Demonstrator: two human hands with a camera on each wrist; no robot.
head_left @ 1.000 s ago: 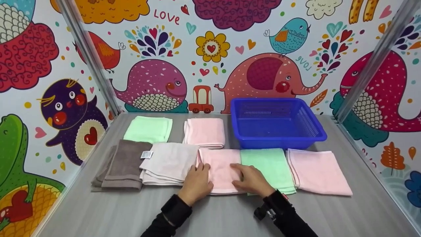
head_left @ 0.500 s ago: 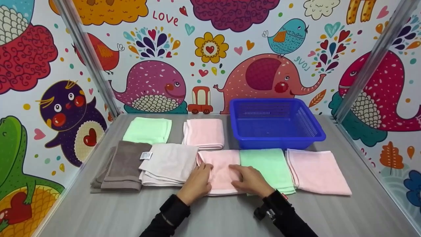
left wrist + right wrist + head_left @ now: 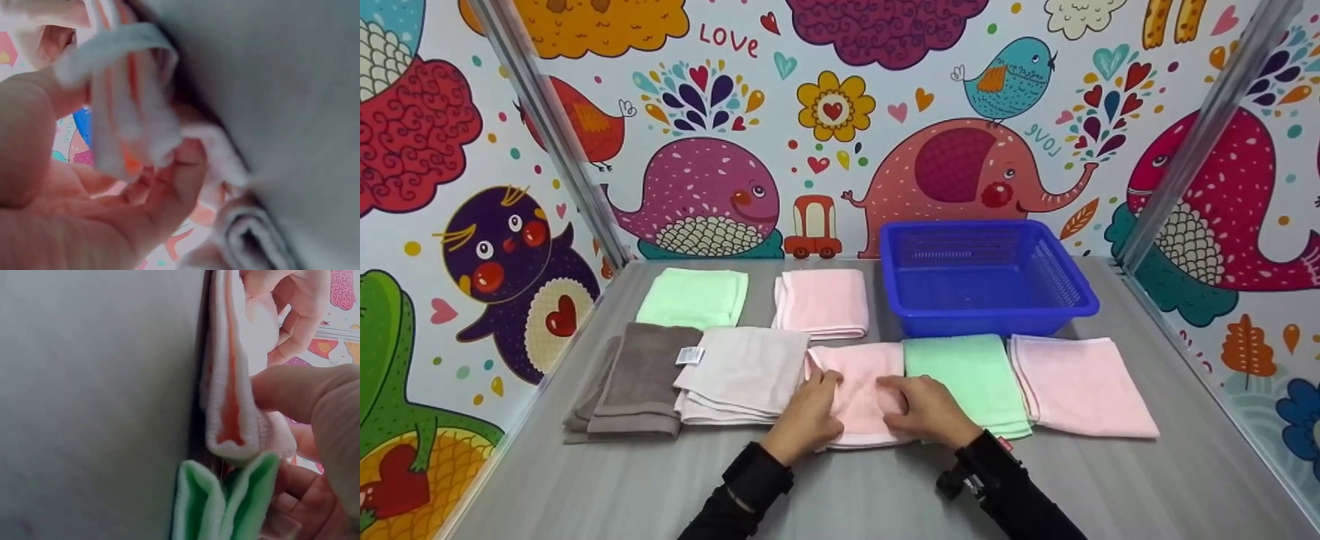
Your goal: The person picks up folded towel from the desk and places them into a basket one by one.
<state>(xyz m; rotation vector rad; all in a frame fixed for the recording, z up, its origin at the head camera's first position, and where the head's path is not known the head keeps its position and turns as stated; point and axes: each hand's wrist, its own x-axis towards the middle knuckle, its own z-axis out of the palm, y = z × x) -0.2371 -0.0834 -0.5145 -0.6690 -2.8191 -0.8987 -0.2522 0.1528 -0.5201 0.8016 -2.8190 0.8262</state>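
A folded pink towel point(image 3: 864, 397) lies in the middle of the front row, lightly wrinkled between both hands. My left hand point(image 3: 808, 414) grips its left side; in the left wrist view the fingers point(image 3: 183, 174) curl under the folded layers point(image 3: 132, 112), with the thumb on the other side. My right hand point(image 3: 934, 409) holds the opposite side, its thumb point(image 3: 287, 385) pressing the top layer in the right wrist view and the other fingers tucked by the edge. A folded green towel point(image 3: 971, 382) lies right beside, partly behind the right hand. Left of the pink towel is a pale whitish towel point(image 3: 746, 371).
A blue plastic basket point(image 3: 986, 315) stands at the back right. A brown towel point(image 3: 649, 375) lies at the far left and another pink towel point(image 3: 1084, 386) at the far right. Behind them are a green towel point(image 3: 694, 296) and a pink one point(image 3: 823, 300). Printed walls point(image 3: 825, 172) enclose the grey table point(image 3: 847, 495).
The middle pink towel has slid slightly toward me and puckered more between the hands. Both hands keep their places on its sides. The head view has shifted a little.
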